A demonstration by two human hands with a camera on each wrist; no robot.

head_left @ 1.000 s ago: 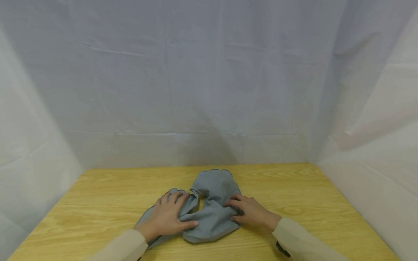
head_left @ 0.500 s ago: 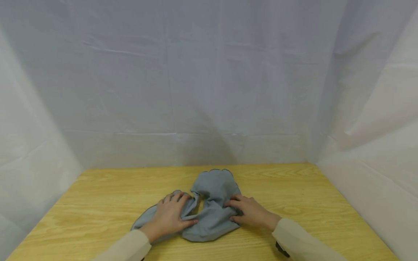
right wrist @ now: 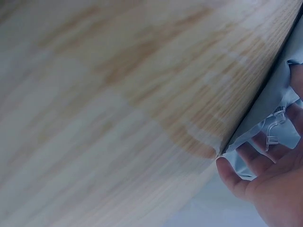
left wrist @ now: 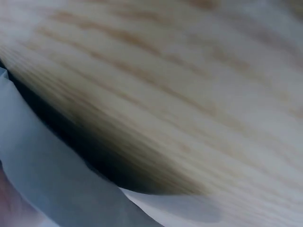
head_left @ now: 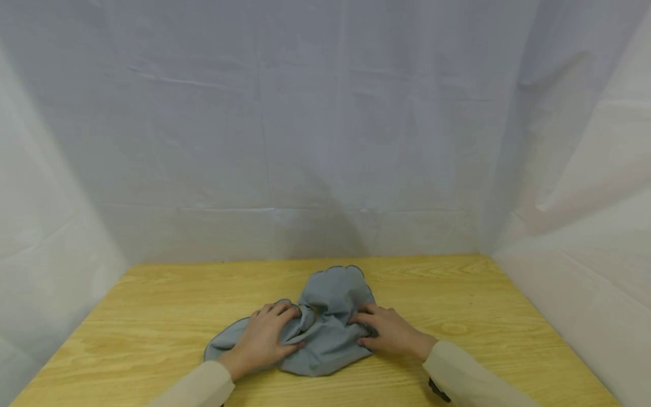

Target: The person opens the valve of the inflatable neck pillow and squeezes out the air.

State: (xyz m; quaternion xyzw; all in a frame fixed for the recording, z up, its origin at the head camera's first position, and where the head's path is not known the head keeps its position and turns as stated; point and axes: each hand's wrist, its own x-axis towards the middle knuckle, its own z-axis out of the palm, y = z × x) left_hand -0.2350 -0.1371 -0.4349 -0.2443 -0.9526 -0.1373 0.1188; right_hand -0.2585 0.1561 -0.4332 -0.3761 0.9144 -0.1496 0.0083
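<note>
A crumpled grey-blue cloth (head_left: 328, 339) with a thin dark edge lies on the table in the head view. Its upper part spreads toward the back and another part reaches out to the left. My left hand (head_left: 264, 336) grips the left part, fingertips bent over the bunched fabric and thumb toward the middle. On the right side, my right hand (head_left: 391, 330) holds the cloth with curled fingers. The right wrist view shows a small clear plastic piece (right wrist: 273, 130) by those fingers. Only a strip of cloth (left wrist: 52, 156) shows in the left wrist view, where most of that hand is hidden.
The wooden table (head_left: 508, 328) extends to both sides of the cloth. A pale sheet (head_left: 315, 124) hangs behind it, with more sheeting (head_left: 600, 237) along the right side and the left.
My left hand has shifted slightly, drawing its part of the cloth inward; the gap in the middle of the cloth has nearly closed. My right hand has stayed almost still.
</note>
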